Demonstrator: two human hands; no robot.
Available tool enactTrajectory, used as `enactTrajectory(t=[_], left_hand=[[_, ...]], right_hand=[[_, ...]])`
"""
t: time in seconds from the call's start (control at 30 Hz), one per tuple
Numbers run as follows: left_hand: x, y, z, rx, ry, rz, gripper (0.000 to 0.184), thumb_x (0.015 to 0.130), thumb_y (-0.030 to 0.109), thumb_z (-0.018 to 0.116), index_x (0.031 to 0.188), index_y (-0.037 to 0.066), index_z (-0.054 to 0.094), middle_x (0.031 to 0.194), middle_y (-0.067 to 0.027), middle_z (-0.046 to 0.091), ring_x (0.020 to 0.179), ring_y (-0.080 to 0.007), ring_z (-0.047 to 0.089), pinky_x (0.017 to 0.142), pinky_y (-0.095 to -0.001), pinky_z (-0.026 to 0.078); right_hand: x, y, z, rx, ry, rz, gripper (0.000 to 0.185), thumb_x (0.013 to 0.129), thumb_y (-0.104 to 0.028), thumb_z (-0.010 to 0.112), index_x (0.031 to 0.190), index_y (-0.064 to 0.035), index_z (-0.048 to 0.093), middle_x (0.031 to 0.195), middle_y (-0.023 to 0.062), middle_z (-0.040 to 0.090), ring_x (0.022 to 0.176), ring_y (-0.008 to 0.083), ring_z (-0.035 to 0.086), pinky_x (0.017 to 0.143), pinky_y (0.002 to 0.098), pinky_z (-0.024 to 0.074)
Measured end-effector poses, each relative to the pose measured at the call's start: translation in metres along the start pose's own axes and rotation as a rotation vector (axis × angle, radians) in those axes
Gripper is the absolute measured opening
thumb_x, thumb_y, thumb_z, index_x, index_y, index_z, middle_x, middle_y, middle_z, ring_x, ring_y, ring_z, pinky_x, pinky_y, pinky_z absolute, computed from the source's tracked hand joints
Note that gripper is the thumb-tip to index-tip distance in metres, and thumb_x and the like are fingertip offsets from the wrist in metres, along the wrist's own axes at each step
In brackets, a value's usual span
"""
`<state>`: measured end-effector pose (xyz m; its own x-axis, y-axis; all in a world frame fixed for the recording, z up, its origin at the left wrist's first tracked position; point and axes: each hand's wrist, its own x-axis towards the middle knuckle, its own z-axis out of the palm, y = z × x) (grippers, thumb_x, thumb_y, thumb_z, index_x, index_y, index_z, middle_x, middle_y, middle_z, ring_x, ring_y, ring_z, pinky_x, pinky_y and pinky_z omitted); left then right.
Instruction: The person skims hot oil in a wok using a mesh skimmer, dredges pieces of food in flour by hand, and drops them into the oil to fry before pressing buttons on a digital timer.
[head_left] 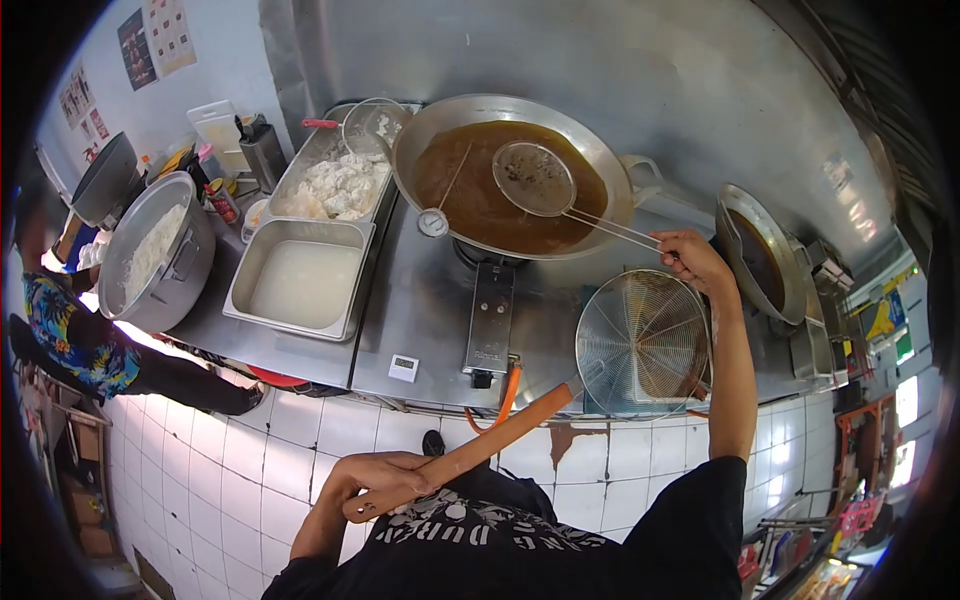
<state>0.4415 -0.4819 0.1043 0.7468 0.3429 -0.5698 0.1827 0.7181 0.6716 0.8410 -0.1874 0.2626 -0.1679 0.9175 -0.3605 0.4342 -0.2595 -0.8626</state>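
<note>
My right hand [694,262] is closed on the thin wire handle of a fine-mesh skimmer [534,178]. The skimmer's round head is over the brown oil [450,165] in a large wok [408,140], with dark bits on its mesh. I cannot tell how deep it sits. My left hand [388,474] grips the wooden handle of a wide spider strainer [640,335], near the handle's end. The strainer's wire basket is over the counter to the right of the burner, above a tray that shows through the mesh. A dial thermometer [432,222] rests at the wok's near rim.
Left of the wok stand a tray of white floured pieces [345,190], a pan of whitish liquid [300,285] and a big pot of white flour [155,255]. A second wok [765,250] is at right. A person [75,320] stands far left. A timer [403,368] lies near the counter edge.
</note>
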Motion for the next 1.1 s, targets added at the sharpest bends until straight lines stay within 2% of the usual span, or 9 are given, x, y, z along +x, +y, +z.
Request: enactTrajectory(t=[0.3,0.4,0.47,0.5,0.67,0.77,0.93,1.0,1.1], left_hand=[[-0.025,0.007,0.004,-0.099,0.054,-0.043,0.044,0.077,0.02,0.059,0.114,-0.002,0.048,0.084,-0.0046,0.053,0.056,-0.0103,0.052,0.046,-0.0223,0.041],[-0.04,0.029,0.022,-0.127,0.201,-0.097,0.037,0.072,0.018,0.059,0.101,-0.004,0.052,0.074,-0.0055,0.052,0.051,-0.0111,0.051,0.041,-0.0222,0.039],[-0.046,0.032,0.024,-0.253,0.251,-0.062,0.031,0.071,0.017,0.058,0.093,-0.005,0.053,0.069,-0.0065,0.051,0.045,-0.0129,0.049,0.039,-0.0238,0.038],[-0.048,0.034,0.022,-0.256,0.22,-0.077,0.036,0.077,0.014,0.055,0.107,-0.005,0.048,0.066,-0.0049,0.05,0.046,-0.0115,0.048,0.041,-0.0233,0.038],[-0.046,0.024,0.005,-0.221,0.196,-0.091,0.04,0.076,0.014,0.056,0.11,-0.006,0.047,0.068,-0.006,0.05,0.047,-0.0132,0.05,0.04,-0.0247,0.039],[-0.038,0.037,0.009,-0.252,0.159,-0.046,0.029,0.074,0.013,0.057,0.095,-0.005,0.047,0.07,-0.0075,0.046,0.042,-0.0152,0.049,0.038,-0.025,0.039],[-0.03,0.046,0.01,-0.255,0.139,-0.046,0.035,0.074,0.011,0.057,0.101,-0.007,0.045,0.07,-0.0087,0.046,0.043,-0.0153,0.049,0.037,-0.0254,0.039],[-0.025,0.043,0.005,-0.27,0.116,-0.042,0.037,0.075,0.011,0.058,0.106,-0.006,0.046,0.073,-0.0078,0.049,0.047,-0.0143,0.05,0.039,-0.025,0.039],[-0.018,0.045,0.002,-0.273,0.081,-0.043,0.039,0.077,0.012,0.06,0.111,-0.004,0.048,0.076,-0.0066,0.052,0.05,-0.0132,0.051,0.042,-0.0244,0.04]], right_hand=[[-0.099,0.049,-0.051,0.108,0.341,-0.06,0.037,0.08,-0.009,0.048,0.114,0.0016,0.054,0.058,-0.004,0.044,0.042,0.0011,0.033,0.035,0.0164,0.0214],[-0.141,0.078,-0.063,-0.012,0.57,-0.062,0.036,0.079,-0.01,0.048,0.114,-0.0003,0.055,0.06,0.0024,0.051,0.045,0.0078,0.042,0.039,0.0219,0.0319],[-0.157,0.109,-0.072,-0.624,0.851,-0.139,0.036,0.078,-0.009,0.047,0.112,-0.0003,0.055,0.072,0.0142,0.061,0.057,0.0209,0.057,0.053,0.0308,0.0435],[-0.161,0.129,-0.075,-0.705,0.926,-0.279,0.033,0.078,-0.006,0.046,0.109,0.0035,0.055,0.056,0.0104,0.052,0.047,0.0165,0.049,0.047,0.0299,0.0374],[-0.162,0.199,-0.081,-0.86,0.923,-0.268,0.031,0.077,-0.001,0.048,0.106,-0.0001,0.057,0.06,0.0199,0.054,0.052,0.0297,0.054,0.05,0.036,0.0405],[-0.152,0.224,-0.069,-1.008,0.984,-0.009,0.03,0.077,0.001,0.046,0.103,-0.006,0.059,0.074,0.0219,0.06,0.07,0.0375,0.06,0.061,0.044,0.046],[-0.152,0.227,-0.05,-0.847,1.056,-0.045,0.033,0.076,0.0,0.046,0.105,-0.0085,0.059,0.077,0.0244,0.06,0.075,0.0381,0.059,0.066,0.0461,0.0455],[-0.149,0.221,-0.044,-0.814,1.067,0.113,0.035,0.076,0.003,0.046,0.108,-0.0061,0.058,0.094,0.0193,0.062,0.085,0.0365,0.059,0.075,0.0402,0.0469],[-0.154,0.229,-0.053,-0.753,0.965,0.058,0.035,0.076,0.003,0.048,0.109,-0.0033,0.057,0.095,0.0208,0.061,0.089,0.037,0.058,0.078,0.0409,0.0457]])
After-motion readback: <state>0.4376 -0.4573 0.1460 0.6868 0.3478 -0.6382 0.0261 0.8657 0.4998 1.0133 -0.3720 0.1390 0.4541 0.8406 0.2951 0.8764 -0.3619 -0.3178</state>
